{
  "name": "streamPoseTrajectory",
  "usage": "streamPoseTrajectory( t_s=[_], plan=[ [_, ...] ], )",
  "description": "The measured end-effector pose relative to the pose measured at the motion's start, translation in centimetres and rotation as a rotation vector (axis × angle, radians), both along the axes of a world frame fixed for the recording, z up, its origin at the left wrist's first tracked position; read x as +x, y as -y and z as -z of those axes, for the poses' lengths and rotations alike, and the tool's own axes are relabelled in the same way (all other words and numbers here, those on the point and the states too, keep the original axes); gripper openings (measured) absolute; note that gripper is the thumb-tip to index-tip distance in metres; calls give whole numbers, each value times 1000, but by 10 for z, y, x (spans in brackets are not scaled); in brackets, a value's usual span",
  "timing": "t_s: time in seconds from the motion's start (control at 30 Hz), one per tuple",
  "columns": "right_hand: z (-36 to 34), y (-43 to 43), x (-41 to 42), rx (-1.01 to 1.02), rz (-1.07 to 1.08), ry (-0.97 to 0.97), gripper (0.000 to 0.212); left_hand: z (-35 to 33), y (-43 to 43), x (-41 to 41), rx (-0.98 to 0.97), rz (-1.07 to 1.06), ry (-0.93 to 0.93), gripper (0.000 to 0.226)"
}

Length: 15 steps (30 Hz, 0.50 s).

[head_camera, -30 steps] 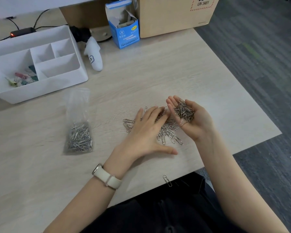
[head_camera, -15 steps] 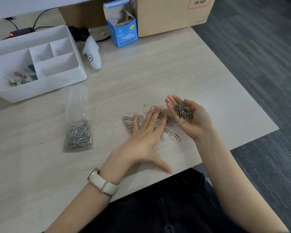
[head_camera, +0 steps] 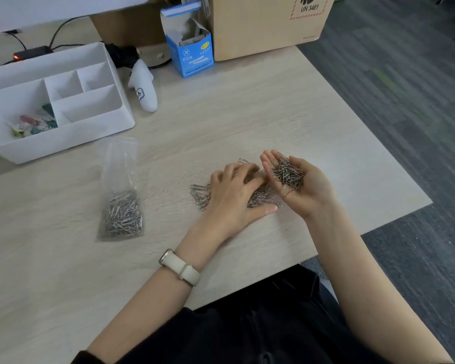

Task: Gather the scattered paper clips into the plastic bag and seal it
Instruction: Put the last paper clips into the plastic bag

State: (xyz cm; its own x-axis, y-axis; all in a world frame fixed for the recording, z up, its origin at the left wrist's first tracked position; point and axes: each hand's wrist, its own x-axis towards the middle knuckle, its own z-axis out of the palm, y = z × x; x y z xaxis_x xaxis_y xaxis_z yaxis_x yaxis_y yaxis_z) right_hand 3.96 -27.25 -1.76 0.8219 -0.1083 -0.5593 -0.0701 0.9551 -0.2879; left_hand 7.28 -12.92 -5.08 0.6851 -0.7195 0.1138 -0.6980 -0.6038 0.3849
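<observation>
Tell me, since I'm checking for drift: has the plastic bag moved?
No; the plastic bag keeps its place just before the white organizer's right front corner.

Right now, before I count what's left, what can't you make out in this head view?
- Clips under the left hand: the hand hides part of the loose pile.
- Left fingers: motion-blurred, so their grasp is unclear.
- Plastic bag: mouth too faint to tell whether it is sealed.
- White organizer: left end cut off by the frame edge.
</observation>
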Motion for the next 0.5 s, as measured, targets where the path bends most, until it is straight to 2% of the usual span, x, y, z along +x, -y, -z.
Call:
streamPoseTrajectory(
  t_s=[0.13,0.23,0.4,0.5],
  plan=[
    [0,-1,0,-6,0,-3,33,6,-9,8,-195,-26,-12,38],
    [-1,-3,1,-12,-1,-6,32,1,-16,12,-227,-44,-78,23],
    [-1,-9,2,-16,-12,-17,32,-11,-20,23,-156,-61,-143,19],
    [0,-13,1,-37,-30,-31,32,-15,-24,33,-197,-88,-243,17]
  ],
)
